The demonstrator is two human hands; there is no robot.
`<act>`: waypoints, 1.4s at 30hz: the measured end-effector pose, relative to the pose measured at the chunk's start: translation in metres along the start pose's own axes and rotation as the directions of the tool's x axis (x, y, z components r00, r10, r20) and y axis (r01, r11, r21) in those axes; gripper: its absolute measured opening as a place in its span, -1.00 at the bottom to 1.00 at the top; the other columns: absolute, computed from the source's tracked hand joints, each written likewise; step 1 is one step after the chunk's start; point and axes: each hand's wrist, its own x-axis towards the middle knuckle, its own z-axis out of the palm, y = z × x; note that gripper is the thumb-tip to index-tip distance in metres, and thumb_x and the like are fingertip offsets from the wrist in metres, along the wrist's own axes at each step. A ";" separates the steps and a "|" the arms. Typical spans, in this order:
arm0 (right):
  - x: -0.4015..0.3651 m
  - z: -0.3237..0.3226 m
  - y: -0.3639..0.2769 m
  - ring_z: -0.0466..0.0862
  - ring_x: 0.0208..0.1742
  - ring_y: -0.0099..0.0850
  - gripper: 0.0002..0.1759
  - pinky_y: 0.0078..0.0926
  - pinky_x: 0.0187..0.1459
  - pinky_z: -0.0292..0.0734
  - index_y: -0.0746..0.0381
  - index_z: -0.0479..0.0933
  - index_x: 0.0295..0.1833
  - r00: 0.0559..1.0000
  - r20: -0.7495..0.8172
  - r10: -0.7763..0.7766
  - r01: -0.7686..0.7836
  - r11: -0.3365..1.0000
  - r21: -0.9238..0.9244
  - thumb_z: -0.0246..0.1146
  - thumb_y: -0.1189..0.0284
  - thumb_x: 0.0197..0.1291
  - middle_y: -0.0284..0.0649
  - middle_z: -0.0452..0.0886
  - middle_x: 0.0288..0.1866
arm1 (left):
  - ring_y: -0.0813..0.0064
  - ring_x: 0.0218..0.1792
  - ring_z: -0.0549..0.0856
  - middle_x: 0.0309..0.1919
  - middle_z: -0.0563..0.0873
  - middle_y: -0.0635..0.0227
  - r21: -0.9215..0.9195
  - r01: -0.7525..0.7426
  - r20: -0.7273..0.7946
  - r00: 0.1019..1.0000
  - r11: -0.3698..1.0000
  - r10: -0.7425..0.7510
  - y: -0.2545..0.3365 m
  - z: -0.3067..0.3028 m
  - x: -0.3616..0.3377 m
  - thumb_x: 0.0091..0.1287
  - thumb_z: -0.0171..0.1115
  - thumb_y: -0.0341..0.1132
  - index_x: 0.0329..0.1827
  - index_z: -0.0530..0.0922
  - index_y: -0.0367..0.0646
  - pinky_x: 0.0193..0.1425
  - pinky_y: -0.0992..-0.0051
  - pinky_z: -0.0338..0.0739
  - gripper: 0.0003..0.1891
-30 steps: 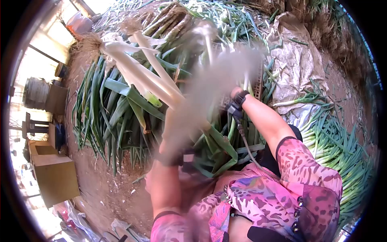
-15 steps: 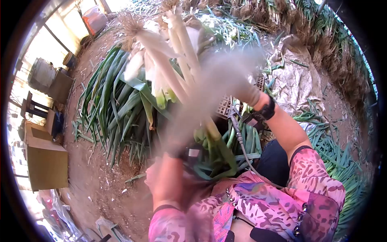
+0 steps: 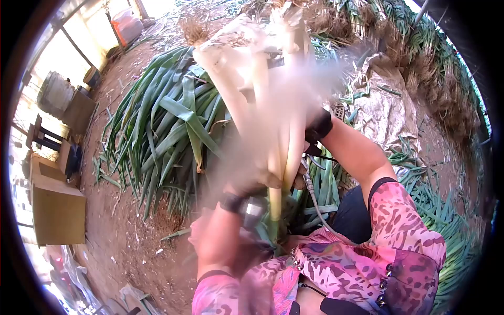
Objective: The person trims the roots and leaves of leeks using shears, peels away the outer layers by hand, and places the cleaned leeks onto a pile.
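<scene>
White leek stalks [image 3: 265, 100] are now bunched upright, close to the camera. Half a second ago they fanned leftward. The left hand [image 3: 247, 176] is wrapped round their lower part; the right hand [image 3: 315, 92] is blurred against the upper part, so its grip is unreadable. The leaf pile [image 3: 157, 121] lies behind.

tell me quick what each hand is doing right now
Left hand: closed around the leek bundle, low on the white stalks.
Right hand: on the bundle higher up, too blurred to tell its grip.
</scene>
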 end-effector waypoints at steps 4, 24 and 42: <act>0.026 -0.013 0.027 0.69 -0.01 -0.39 -0.59 -0.46 0.03 0.64 0.33 0.53 0.17 0.998 0.052 0.046 -0.043 0.998 -0.049 0.33 0.33 0.32 -0.17 0.66 0.02 | 0.04 0.01 0.76 0.02 0.71 0.00 -0.035 0.014 0.017 1.000 0.999 -0.013 -0.008 -0.005 -0.001 0.01 0.50 -0.29 0.28 0.48 -0.41 0.18 0.16 0.67 -0.27; -0.004 -0.294 0.164 0.64 -0.14 -0.47 -0.83 -0.56 -0.07 0.69 0.24 0.56 0.06 0.973 0.173 0.156 -0.173 0.981 0.090 0.21 0.51 0.40 -0.35 0.62 -0.13 | 0.19 0.09 0.69 0.06 0.68 0.08 -0.010 0.229 -0.203 0.953 0.973 -0.226 -0.034 -0.050 -0.001 0.29 0.23 -0.35 0.33 0.44 -0.42 0.29 0.24 0.59 -0.45; 0.007 -0.226 0.100 0.75 -0.02 -0.39 -0.66 -0.43 0.09 0.71 0.12 0.60 0.25 0.999 0.050 -0.018 0.049 0.669 -0.741 0.24 0.32 0.41 -0.20 0.75 0.01 | 0.24 -0.01 0.72 -0.06 0.72 0.14 0.181 0.197 -0.367 0.922 0.964 -0.120 -0.047 -0.050 0.005 0.32 0.24 -0.32 0.18 0.55 -0.39 0.19 0.29 0.61 -0.58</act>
